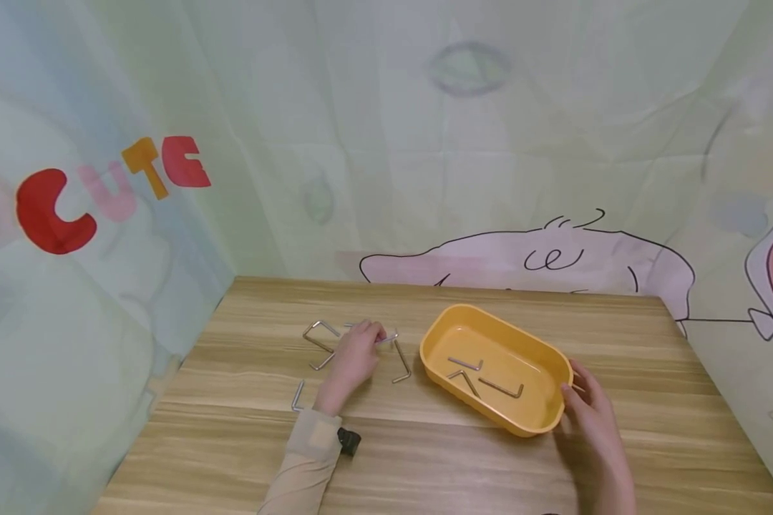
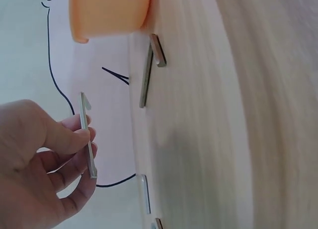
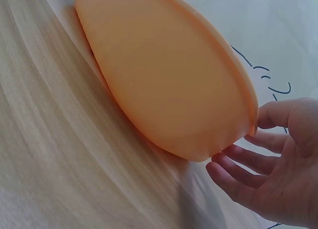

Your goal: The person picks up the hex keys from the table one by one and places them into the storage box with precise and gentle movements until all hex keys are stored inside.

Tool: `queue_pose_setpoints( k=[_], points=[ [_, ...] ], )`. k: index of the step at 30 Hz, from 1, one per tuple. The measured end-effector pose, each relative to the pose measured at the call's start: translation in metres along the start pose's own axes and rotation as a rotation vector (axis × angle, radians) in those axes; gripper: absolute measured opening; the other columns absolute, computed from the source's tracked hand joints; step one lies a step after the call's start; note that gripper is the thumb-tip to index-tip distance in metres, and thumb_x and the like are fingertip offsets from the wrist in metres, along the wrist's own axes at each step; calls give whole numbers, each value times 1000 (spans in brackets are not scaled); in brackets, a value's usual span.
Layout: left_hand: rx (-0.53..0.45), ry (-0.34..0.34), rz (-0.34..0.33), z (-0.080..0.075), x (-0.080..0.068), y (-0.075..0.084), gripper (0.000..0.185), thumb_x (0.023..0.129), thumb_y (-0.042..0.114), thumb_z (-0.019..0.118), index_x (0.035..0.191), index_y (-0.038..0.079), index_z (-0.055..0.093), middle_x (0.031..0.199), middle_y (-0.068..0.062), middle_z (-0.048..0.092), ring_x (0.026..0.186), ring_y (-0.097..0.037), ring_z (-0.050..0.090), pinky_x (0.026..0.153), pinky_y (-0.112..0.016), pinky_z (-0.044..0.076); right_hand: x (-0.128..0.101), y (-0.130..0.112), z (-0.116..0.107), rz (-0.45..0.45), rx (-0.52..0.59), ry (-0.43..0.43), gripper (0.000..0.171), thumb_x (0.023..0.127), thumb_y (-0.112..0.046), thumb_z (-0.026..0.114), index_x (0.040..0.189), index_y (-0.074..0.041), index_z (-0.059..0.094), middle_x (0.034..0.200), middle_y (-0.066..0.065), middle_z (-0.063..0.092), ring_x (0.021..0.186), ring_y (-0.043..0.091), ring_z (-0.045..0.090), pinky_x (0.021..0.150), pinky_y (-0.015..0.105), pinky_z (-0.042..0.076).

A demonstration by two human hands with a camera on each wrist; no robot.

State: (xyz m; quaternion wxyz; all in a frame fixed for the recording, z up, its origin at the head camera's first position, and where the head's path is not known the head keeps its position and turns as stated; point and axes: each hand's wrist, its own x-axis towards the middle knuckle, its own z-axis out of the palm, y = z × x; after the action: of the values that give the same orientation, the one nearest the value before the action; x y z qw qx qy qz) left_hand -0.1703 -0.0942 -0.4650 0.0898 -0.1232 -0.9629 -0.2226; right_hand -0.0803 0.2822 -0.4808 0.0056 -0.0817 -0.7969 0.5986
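Observation:
My left hand (image 1: 356, 357) pinches a silver L-shaped hex key (image 2: 85, 119) between thumb and fingers, held above the table in the left wrist view. My right hand (image 1: 592, 408) grips the right end of a yellow plastic tray (image 1: 518, 423), thumb at its rim and fingers beneath, as the right wrist view shows. Three hex keys lie in the tray, one of them a bronze-toned key (image 1: 500, 388). Between my left hand and the tray, another hex key (image 1: 402, 359) rests on the table.
Several more hex keys lie on the wooden table (image 1: 425, 465) left of the tray, including a lone hex key (image 1: 298, 397) nearer the front and a loose group (image 1: 318, 342) behind it. A printed curtain (image 1: 386, 143) hangs along the table's back and sides.

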Motion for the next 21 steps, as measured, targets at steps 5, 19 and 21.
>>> queue_pose_setpoints(
  k=[5, 19, 21],
  points=[
    [-5, 7, 5, -4, 0, 7, 22, 79, -8, 61, 93, 8, 65, 89, -3, 61, 87, -21, 56, 78, -36, 49, 0, -1, 1, 1, 19, 6, 55, 101, -17, 44, 150, -1, 24, 138, 20, 38, 98, -19, 45, 81, 4, 44],
    [-34, 20, 70, -3, 3, 28, 20, 83, -7, 60, 96, 8, 64, 94, -4, 62, 92, -23, 56, 91, -40, 49, -2, -4, 1, 54, 68, -10, 58, 102, -23, 44, 152, -5, 21, 143, 20, 35, 103, -13, 46, 83, 3, 42],
    [-38, 18, 75, -2, 3, 31, 20, 83, -7, 60, 96, 8, 64, 94, -3, 62, 92, -22, 56, 91, -40, 49, -2, -4, 1, 69, 85, -11, 58, 101, -22, 45, 152, -6, 20, 142, 17, 36, 104, -11, 46, 83, 4, 43]
  ],
)
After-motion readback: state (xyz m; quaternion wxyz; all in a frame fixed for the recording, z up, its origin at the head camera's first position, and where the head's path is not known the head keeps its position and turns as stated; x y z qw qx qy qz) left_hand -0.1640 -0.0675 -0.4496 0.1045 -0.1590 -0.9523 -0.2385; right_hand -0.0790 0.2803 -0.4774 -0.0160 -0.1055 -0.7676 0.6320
